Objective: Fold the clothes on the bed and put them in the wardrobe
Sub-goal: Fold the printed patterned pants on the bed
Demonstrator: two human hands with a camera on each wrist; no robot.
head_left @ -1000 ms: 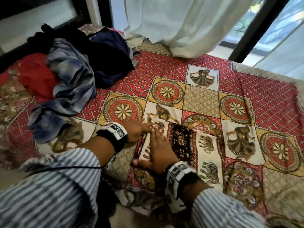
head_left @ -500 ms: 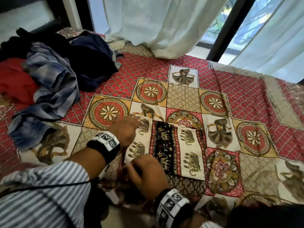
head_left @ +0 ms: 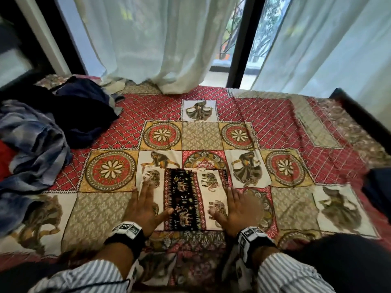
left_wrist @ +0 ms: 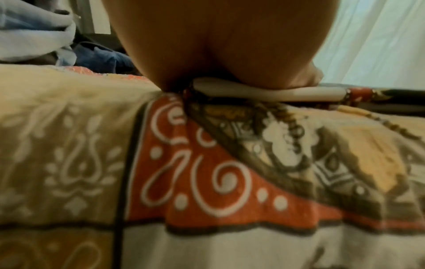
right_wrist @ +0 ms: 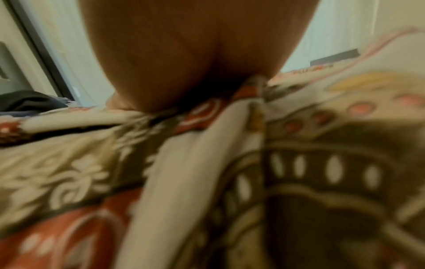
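A folded cloth with an elephant print and a black middle band lies as a flat rectangle on the bed near its front edge. My left hand lies flat on its left edge, fingers straight and thumb spread onto the band. On the cloth's right edge my right hand presses flat in the same way. In the left wrist view my palm bears down on the cloth's rolled edge. The right wrist view is blurred; there my palm rests on patterned fabric.
A loose pile at the bed's left holds a blue mottled garment, a navy one and something red. The patchwork bedspread covers the bed. White curtains hang behind it. A dark object sits at the right edge.
My right hand had gripped the cloth's near end at the bed edge; now the cloth lies folded shorter and both hands have spread apart flat onto its left and right edges.
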